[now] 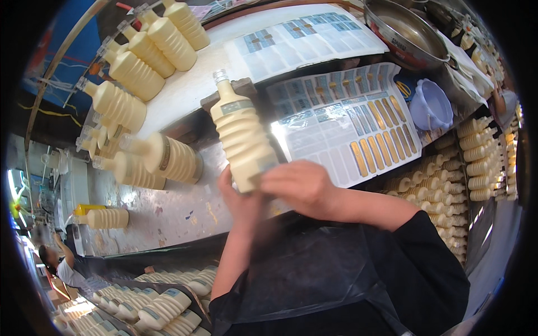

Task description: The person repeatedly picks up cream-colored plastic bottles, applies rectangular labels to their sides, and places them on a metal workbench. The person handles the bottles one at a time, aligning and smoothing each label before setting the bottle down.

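A cream-coloured ribbed bottle (241, 134) with a clear threaded neck tilts in front of me, its neck end resting against a brown block (245, 88). My left hand (242, 203) grips it around the base. Closed fingers of my right hand (300, 187) press on the lower right side of the bottle. A small bluish-grey label (267, 163) shows there beside the fingertips, partly covered. Another label band runs round the bottle's shoulder. Right of the bottle lies a sheet of gold and blue stickers (386, 134), with several bare spaces.
More cream bottles (134, 64) stand along the left of the bench (185, 218). Behind lies a second label sheet (314, 39). A metal basin (406, 31), yellow-handled scissors (402, 89) and a lilac bucket (430, 106) are at right. Stacked bottles (445, 185) fill both sides; a person (64, 266) is far left.
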`<state>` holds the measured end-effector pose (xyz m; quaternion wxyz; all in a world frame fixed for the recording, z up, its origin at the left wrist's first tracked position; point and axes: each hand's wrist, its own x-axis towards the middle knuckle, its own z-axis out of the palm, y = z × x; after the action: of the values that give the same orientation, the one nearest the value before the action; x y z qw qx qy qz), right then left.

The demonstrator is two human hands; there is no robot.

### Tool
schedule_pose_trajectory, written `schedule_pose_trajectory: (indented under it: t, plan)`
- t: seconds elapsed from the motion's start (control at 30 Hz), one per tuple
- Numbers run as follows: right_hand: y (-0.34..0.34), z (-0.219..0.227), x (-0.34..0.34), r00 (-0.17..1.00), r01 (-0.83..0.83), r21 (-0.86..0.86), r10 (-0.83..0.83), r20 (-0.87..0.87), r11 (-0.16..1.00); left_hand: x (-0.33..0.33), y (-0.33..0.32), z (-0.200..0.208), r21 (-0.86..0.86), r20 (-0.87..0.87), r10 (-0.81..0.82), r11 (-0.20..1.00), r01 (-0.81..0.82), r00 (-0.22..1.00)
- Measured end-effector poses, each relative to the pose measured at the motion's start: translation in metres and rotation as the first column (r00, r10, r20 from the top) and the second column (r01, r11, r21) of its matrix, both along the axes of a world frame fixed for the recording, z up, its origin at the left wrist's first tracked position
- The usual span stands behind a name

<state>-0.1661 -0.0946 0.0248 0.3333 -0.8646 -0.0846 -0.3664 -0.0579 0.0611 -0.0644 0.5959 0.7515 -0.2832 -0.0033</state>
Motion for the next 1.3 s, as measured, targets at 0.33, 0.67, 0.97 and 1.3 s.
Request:
schedule_pose_trajectory:
  t: [0.33,0.67,0.97,1.3]
  plan:
    - [-0.048,-0.017,-0.037,0.89,0.11,0.57,0.174,-0.421,0.815,0.019,0.001,0.047,0.144,0.527,-0.048,0.989,-0.033,0.848]
    - [-0.074,-0.053,-0.171,0.58,0.547,-0.301,-0.613,-0.537,0.781,0.006,-0.015,0.037,0.199,0.549,-0.089,0.98,-0.027,0.831]
    - [-0.077,-0.081,-0.177,0.718,0.373,-0.56,-0.613,-0.331,0.74,-0.006,-0.012,0.057,0.235,0.595,-0.08,0.969,-0.078,0.8]
    - [-0.085,-0.087,-0.181,0.745,0.352,-0.608,-0.606,-0.277,0.712,-0.03,-0.028,0.075,0.156,0.602,-0.21,0.977,0.145,0.771]
